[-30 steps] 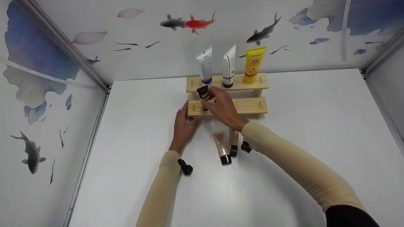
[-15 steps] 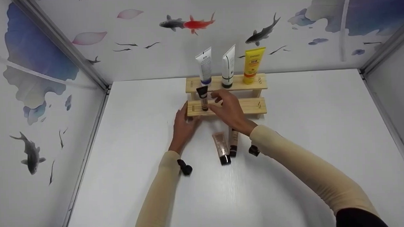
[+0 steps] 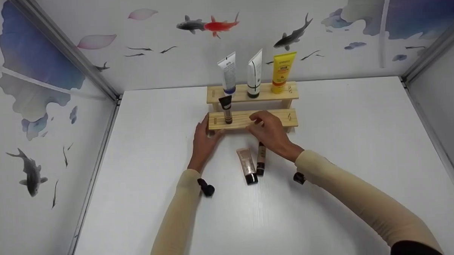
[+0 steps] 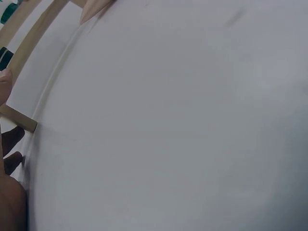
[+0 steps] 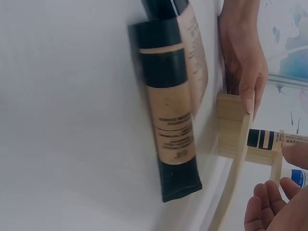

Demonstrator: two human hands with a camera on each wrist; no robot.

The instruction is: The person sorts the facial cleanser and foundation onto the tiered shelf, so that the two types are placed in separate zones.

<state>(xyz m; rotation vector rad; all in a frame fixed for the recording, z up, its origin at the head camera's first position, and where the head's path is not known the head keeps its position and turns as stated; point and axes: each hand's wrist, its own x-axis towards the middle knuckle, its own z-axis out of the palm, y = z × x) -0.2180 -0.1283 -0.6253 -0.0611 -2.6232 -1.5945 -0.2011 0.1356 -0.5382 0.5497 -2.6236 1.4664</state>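
A two-tier wooden rack point(image 3: 242, 120) stands at the back of the white table. My left hand point(image 3: 205, 143) grips the left end of its lower tier, thumb at the front edge. On that tier a small beige tube with black ends point(image 3: 227, 113) stands upright on its cap. To its right, my right hand point(image 3: 273, 136) hovers over the rack's front edge, fingers loosely bent and holding nothing. Below it lie a pinkish tube with a black cap point(image 3: 247, 162) and a beige-and-black tube point(image 5: 171, 120), partly hidden by the right hand in the head view.
On the upper tier stand a white tube with a blue cap point(image 3: 229, 74), a white tube with a dark cap point(image 3: 254, 73) and a yellow tube point(image 3: 283, 72). Behind the rack rises a wall point(image 3: 153, 69) printed with fish.
My right hand has let go of the small tube, which now stands on the lower tier, and has moved right and toward me. The left hand stays at the rack.
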